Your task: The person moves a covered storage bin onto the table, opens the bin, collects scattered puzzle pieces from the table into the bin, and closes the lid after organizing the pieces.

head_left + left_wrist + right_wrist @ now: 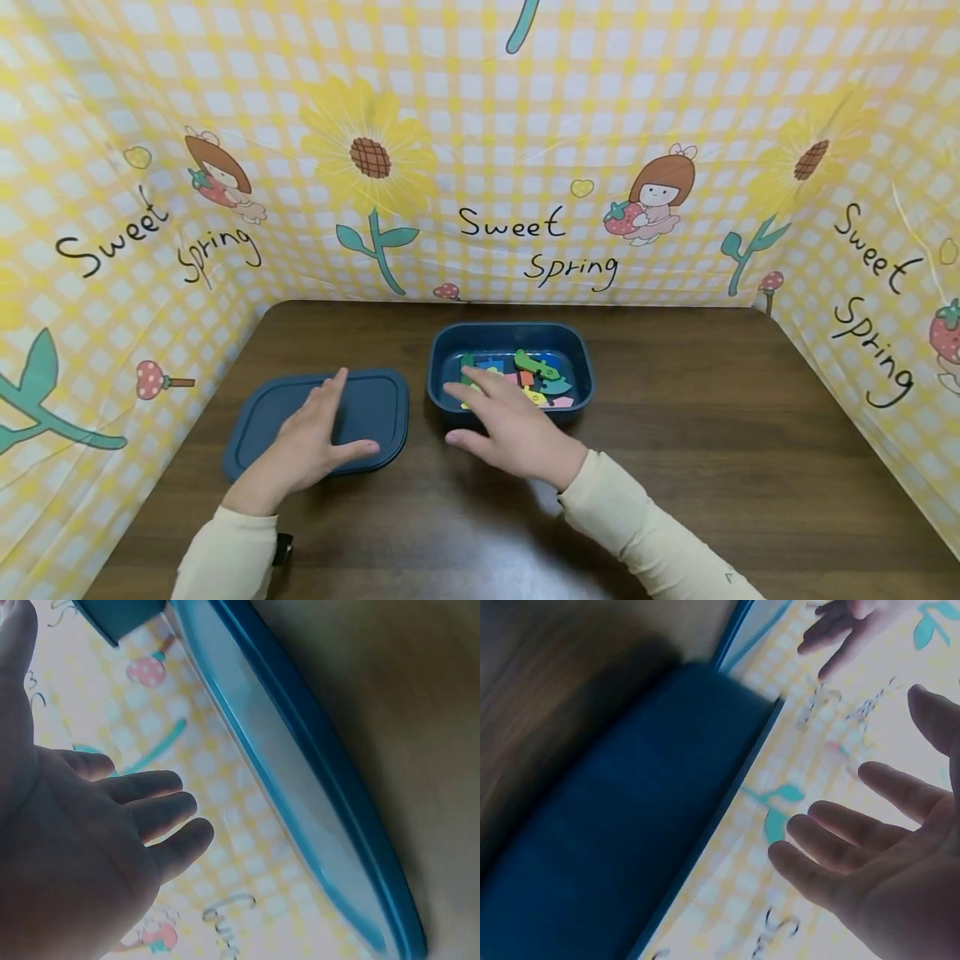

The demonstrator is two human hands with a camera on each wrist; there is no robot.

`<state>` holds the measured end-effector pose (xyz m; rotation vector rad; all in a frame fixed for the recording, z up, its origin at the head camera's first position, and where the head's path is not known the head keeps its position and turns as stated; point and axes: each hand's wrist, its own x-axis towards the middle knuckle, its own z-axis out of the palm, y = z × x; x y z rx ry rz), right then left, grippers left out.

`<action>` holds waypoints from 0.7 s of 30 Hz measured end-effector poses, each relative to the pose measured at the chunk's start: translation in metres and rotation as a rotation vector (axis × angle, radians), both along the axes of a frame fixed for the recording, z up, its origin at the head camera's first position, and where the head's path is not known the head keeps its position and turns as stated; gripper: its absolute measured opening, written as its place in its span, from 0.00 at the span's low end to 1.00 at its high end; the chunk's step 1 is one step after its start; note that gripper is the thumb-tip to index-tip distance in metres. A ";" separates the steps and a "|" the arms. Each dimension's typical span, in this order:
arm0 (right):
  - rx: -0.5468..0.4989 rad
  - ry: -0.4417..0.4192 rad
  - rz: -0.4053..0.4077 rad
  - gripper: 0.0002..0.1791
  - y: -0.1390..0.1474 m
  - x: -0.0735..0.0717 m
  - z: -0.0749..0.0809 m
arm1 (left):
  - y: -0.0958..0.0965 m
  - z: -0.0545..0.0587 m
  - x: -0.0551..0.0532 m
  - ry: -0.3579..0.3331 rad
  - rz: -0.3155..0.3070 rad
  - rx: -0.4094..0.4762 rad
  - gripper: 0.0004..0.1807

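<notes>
A dark blue rectangular box (510,335) stands at the back middle of the table, its top uncovered. Inside it lie several colourful flat pieces (536,367) in green, blue, pink, orange and yellow. The matching blue lid (375,400) lies flat to the left of the box. Over the lid is my left hand (309,442), fingers spread and thumb out to the right, holding nothing. My right hand (517,429) hovers at the front of the box, fingers extended above its near rim and hiding part of the pieces. In the right wrist view its palm faces the box wall (630,817).
The brown wooden table (697,450) carries the box and lid. Yellow checked cloth (480,150) with printed flowers and lettering surrounds its back and both sides. A small black object (282,550) shows beside the left sleeve.
</notes>
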<state>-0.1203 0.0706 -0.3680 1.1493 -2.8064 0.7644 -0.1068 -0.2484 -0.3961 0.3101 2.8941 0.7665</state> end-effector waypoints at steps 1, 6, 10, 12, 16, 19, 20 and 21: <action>-0.007 -0.002 0.015 0.34 -0.006 0.002 0.000 | -0.006 0.000 0.002 0.002 0.006 -0.007 0.67; -0.034 -0.042 0.085 0.29 -0.036 0.009 -0.007 | -0.035 -0.002 0.012 0.006 0.026 -0.050 0.69; -0.011 -0.056 0.119 0.29 -0.055 0.007 -0.015 | -0.058 -0.006 0.017 -0.017 0.046 -0.103 0.68; 0.015 -0.054 0.117 0.29 -0.064 0.004 -0.019 | -0.069 -0.009 0.019 -0.027 0.060 -0.130 0.68; 0.089 -0.070 0.073 0.31 -0.080 -0.001 -0.030 | -0.088 -0.015 0.022 -0.038 0.092 -0.167 0.68; 0.178 -0.102 0.016 0.35 -0.091 -0.002 -0.039 | -0.100 -0.019 0.023 -0.070 0.120 -0.184 0.70; 0.210 -0.123 -0.007 0.36 -0.095 -0.001 -0.041 | -0.103 -0.020 0.023 -0.088 0.130 -0.192 0.71; 0.242 -0.145 -0.028 0.38 -0.098 -0.001 -0.042 | -0.106 -0.021 0.023 -0.107 0.135 -0.197 0.72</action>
